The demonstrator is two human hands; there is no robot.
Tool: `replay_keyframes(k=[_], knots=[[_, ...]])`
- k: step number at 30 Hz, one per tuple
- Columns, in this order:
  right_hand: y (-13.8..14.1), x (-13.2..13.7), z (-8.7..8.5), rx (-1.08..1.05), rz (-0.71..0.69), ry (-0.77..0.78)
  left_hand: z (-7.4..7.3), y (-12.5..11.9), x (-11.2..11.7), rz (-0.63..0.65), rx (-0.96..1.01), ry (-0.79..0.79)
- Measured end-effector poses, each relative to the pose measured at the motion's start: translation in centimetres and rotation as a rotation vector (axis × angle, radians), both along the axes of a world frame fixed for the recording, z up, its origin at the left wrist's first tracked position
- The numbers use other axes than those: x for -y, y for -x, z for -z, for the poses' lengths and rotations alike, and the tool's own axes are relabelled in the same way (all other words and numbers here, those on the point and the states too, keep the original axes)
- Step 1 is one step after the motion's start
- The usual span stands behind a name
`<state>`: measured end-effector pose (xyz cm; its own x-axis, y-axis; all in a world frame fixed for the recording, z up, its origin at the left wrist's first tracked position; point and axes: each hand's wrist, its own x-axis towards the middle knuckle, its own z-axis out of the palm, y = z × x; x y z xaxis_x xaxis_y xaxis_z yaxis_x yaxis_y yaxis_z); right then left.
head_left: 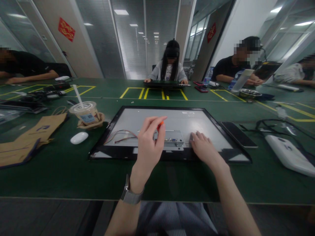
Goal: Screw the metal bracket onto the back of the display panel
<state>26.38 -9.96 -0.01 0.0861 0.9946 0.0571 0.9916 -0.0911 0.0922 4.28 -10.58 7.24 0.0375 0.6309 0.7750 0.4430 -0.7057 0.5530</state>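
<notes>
A display panel (167, 114) with a black frame lies back side up on the green table in front of me. Above its lower middle, my left hand (150, 139), with a watch on the wrist, pinches a small orange-handled tool (161, 123); fingers hide most of it. Beneath that hand sits a metal bracket (176, 141) with ports along its front. Thin wires (123, 131) run out to its left. My right hand (203, 146) rests on the panel right of the bracket, fingers stretched out. Whether anything small is under its fingertips, I cannot tell.
To the left are an iced drink cup (86, 113) in a carton holder, a white mouse (79, 138) and a brown paper bag (36, 131). At right lie a black phone (238, 134), a white device (290, 154) and dark cables (270, 123). Several people sit around the table.
</notes>
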Motion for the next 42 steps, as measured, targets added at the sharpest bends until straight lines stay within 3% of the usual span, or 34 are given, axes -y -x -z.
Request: replay_keyframes(k=[18,28,34,42], knots=[[0.02,0.04,-0.06,0.007,-0.006,-0.002,0.2,0.09,-0.14,-0.093,0.009,-0.051],[0.06,0.07,0.02,0.013,0.005,0.004,0.14,0.18,-0.04,-0.032,0.017,0.036],[-0.04,-0.06,0.12,0.014,0.006,0.001,0.36,0.15,-0.28,-0.119,0.029,-0.07],[-0.03,-0.02,0.16,0.005,0.003,-0.002,0.21,0.13,-0.05,-0.013,0.044,0.017]])
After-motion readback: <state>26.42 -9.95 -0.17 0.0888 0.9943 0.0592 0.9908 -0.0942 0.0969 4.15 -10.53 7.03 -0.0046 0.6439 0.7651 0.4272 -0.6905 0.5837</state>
